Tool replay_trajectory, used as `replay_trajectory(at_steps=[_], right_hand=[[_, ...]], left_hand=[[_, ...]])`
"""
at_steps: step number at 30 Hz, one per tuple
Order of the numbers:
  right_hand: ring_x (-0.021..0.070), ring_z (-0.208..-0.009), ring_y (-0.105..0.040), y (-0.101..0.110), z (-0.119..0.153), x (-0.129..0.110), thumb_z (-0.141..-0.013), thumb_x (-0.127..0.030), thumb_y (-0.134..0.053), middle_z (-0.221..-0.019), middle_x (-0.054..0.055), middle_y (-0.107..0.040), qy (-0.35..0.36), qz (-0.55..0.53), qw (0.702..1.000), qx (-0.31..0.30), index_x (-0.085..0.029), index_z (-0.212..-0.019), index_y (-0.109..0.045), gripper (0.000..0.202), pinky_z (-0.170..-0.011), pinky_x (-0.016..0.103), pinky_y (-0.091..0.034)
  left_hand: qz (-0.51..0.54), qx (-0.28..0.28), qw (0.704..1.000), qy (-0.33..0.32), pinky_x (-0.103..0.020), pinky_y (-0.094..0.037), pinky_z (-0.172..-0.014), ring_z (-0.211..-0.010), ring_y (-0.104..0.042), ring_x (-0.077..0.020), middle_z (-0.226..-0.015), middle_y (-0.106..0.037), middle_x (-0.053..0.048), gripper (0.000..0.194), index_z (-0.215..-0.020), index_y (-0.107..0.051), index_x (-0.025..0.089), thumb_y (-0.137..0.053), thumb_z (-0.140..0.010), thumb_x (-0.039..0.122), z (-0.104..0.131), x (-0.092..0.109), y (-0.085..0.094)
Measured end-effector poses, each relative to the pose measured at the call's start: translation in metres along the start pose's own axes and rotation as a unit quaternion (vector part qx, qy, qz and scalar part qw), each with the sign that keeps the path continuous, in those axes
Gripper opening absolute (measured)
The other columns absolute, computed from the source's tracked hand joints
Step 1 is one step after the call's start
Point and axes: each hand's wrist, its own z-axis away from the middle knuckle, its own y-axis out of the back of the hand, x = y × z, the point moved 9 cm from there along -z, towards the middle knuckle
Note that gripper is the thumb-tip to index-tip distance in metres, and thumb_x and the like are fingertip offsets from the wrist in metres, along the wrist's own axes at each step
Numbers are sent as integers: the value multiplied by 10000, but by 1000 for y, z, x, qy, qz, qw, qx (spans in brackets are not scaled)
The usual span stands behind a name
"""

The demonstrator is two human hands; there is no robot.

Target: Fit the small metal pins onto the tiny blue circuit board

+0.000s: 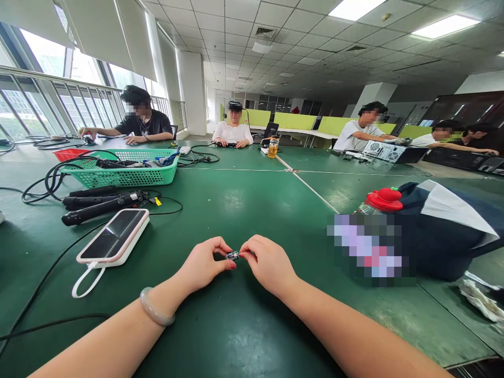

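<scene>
Closest in, a pale, polished bangle point(156, 310) rings the left wrist, hard and rounded; a dropped wrist could knock it on the table point(232, 325) and jar the fingers. Just beyond, the left hand point(205, 263) has its grip closed to a fine pinch, thumb and forefinger on a tiny dark component point(232, 255) with pale markings, perhaps a small circuit board, though it shows too small to be sure. It sits over the table, between the two hands. The right hand point(270, 265) has thumb and forefinger drawn together just at the component's right end; I cannot tell whether that grip has hold of anything. With so little surface to pinch, the piece could slip or twist if the right fingertips push askew, and on the smooth, glossy green top it might skid away. Farther out on the left, a flat, glass-faced phone point(114, 236) lies on the table near a slim black cable point(45, 289), which a wide-swinging arm could snag. On the right slumps a dark fabric bag point(444, 236), soft and creased, beside a bottle's bulbous red lid point(385, 199). Past the phone rest black rod-shaped handles point(104, 208), then a green plastic basket point(129, 179) pierced all over. Farther still stand an amber-filled jar point(273, 149) and a computer case point(394, 152) with round fan grilles.
</scene>
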Motion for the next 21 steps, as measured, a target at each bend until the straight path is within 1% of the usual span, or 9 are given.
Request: replay_trajectory(at_steps=[3, 7, 12, 17, 21], right_hand=[[140, -741, -557, -6, 1, -8, -845, -169, -531, -789, 8, -608, 19, 7, 1000, -10, -209, -764, -612, 121, -662, 254, -426], [146, -754, -555, -13, 2, -11, -851, -183, -529, -795, 15, -612, 38, 20, 999, -12, -209, -779, -620, 120, -678, 261, -431], [156, -777, -556, -11, 3, -12, -840, -177, -534, -807, 21, -625, 42, 17, 999, -5, -208, -794, -637, 118, -702, 271, -435], [153, -800, -562, -6, 4, -8, -851, -202, -523, -842, 19, -628, 23, -16, 1000, -6, -222, -883, -645, 128, -724, 269, -438], [157, -786, -564, -10, 2, 1, -833, -248, -563, -849, 14, -624, -8, -16, 1000, -19, -229, -947, -632, 135, -683, 267, -434]], left_hand=[[-5, -7, 1000, -13, -310, -450, -787, -821, -614, -189, -821, -669, -1, 240, -770, -592, 213, -711, -599, 331, 0, 2, -1], [-9, -8, 1000, -25, -326, -447, -821, -837, -611, -193, -877, -666, -15, 240, -754, -596, 209, -720, -589, 331, 0, 4, -2], [-9, -5, 1000, -24, -328, -441, -838, -844, -611, -194, -857, -666, -5, 232, -749, -593, 214, -723, -589, 321, 0, 3, -2], [3, 14, 1000, -13, -312, -453, -803, -826, -615, -186, -842, -668, 0, 229, -767, -585, 210, -710, -612, 322, 0, 2, 4], [35, 26, 999, -25, -314, -454, -818, -837, -616, -182, -846, -669, -4, 222, -773, -584, 200, -708, -628, 314, -1, 3, 8]])
